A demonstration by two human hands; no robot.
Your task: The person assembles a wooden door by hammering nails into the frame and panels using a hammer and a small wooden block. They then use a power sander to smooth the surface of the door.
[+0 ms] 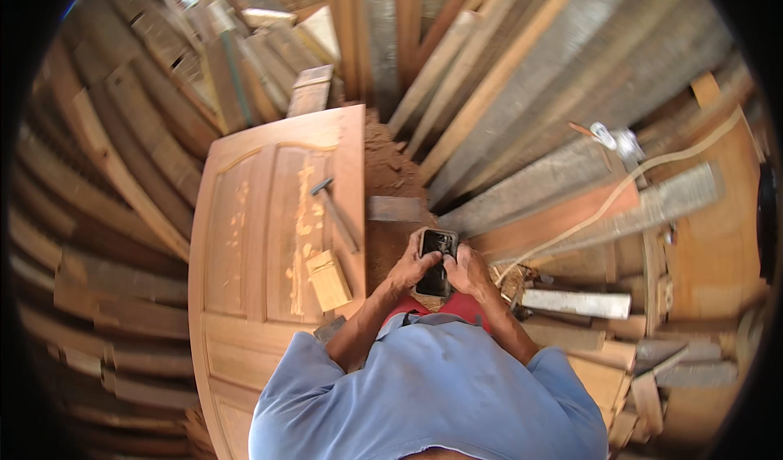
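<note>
In the head view, the left hand [408, 268] and the right hand [467, 271] together hold a dark phone [436, 262] upright in front of the person's chest, fingers of both clamped around its sides. Keeping both hands cupped around it looks the safest grip above the sawdust floor [390, 166]. Beside them lies a panelled wooden door [245, 240] carrying a hammer [333, 207] and a wooden block [329, 280]. The phone's screen is too small to read, and the thumbs are hard to make out.
</note>
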